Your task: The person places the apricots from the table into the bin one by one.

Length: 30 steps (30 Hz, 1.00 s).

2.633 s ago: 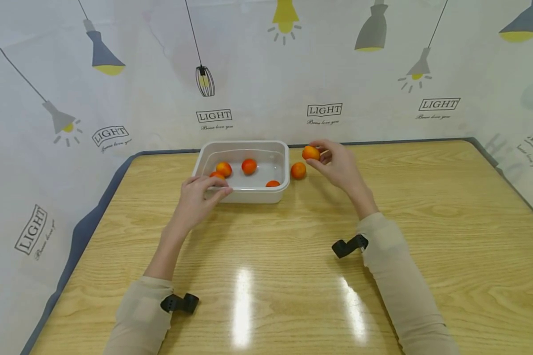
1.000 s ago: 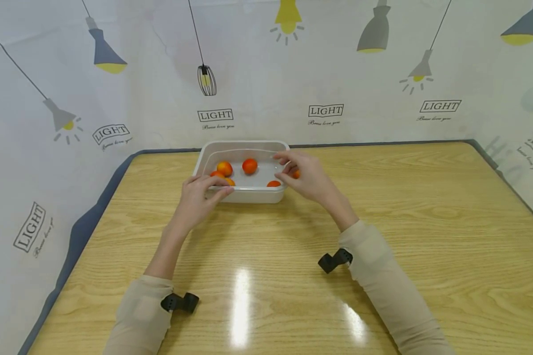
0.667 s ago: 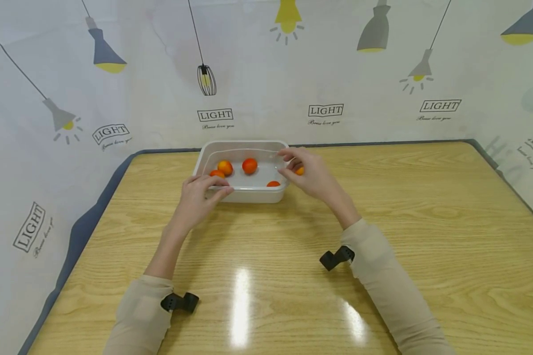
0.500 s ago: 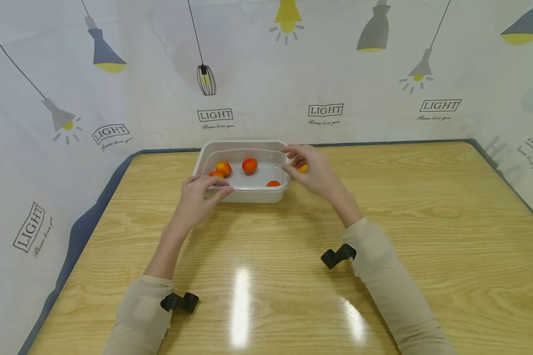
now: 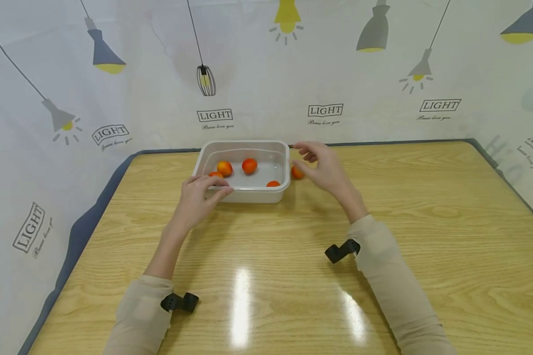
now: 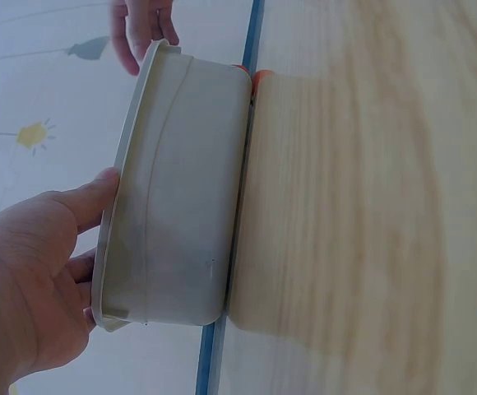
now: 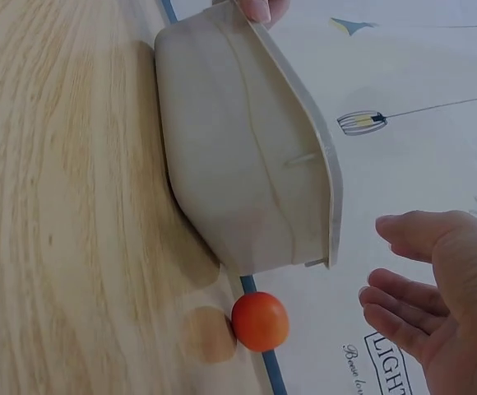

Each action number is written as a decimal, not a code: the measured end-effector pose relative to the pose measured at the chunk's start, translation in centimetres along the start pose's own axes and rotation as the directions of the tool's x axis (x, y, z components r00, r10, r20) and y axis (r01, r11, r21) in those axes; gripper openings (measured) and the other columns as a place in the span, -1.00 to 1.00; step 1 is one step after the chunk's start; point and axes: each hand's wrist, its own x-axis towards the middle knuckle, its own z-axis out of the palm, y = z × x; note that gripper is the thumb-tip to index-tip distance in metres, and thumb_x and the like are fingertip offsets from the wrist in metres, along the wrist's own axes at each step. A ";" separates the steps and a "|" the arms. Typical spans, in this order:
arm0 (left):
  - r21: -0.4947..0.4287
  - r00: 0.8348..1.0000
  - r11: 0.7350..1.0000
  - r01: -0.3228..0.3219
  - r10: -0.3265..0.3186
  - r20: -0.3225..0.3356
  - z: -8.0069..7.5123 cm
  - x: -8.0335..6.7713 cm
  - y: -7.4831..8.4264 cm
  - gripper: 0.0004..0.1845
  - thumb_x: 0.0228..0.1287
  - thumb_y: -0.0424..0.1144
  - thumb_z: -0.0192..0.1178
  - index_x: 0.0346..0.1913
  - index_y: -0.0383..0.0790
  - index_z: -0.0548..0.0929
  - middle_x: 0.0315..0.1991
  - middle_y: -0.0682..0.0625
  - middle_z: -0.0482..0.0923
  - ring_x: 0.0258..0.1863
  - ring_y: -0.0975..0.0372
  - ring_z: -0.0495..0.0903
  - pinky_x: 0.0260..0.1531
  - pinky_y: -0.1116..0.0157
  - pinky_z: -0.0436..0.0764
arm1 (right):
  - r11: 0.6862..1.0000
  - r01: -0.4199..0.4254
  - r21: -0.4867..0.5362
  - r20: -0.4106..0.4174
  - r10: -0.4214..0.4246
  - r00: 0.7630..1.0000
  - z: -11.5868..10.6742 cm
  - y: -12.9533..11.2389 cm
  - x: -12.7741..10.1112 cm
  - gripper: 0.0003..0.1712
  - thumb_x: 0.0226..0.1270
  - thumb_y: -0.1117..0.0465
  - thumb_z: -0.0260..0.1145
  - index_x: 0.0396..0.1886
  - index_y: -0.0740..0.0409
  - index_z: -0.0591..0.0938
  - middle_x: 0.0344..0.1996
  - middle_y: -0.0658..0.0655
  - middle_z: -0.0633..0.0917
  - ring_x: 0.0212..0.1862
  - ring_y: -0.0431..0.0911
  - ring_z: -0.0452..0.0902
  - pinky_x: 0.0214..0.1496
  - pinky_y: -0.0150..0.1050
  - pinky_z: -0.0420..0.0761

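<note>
Hands first: our left hand (image 5: 198, 197) sits just left of frame centre in the head view, its fingers curled over the near rim of the tub (image 5: 248, 195), thumb against the outer wall. In the left wrist view the same hand (image 6: 33, 284) fills the lower left of the frame, with the thumb lying along the edge of the tub (image 6: 181, 189).

Our right hand (image 5: 324, 166) is just right of the tub at upper centre of the head view, released, fingers loosely bent and grasping nothing. One fruit (image 5: 296, 172) lies on the surface (image 5: 426, 236) just beside the tub's right wall, between that wall and the palm; from this view we cannot tell whether the fingers touch it. In the right wrist view the hand (image 7: 436, 288) appears at lower right, fingers spread and clear of the fruit (image 7: 260, 321), which rests at lower centre, near a corner of the tub (image 7: 238, 164) but apart from it.

Inside the tub we see four fruits in the head view: two (image 5: 224, 168) (image 5: 249, 165) toward the far wall, one (image 5: 215, 174) partly behind our left fingers, and one (image 5: 273, 184) at the near right wall.
</note>
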 end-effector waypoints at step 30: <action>-0.009 1.000 1.000 0.007 -0.007 0.009 -0.1 -0.1 0.1 -0.75 0.37 -0.11 0.34 -0.10 -0.24 0.75 -0.16 -0.06 0.74 0.00 0.06 0.61 0.38 -0.09 0.09 | 0.965 -0.209 -0.157 0.181 0.236 0.955 0.8 4.1 -0.4 -0.43 0.44 0.10 0.35 0.34 0.26 0.50 0.17 0.41 0.54 0.03 0.24 0.55 0.10 0.09 0.57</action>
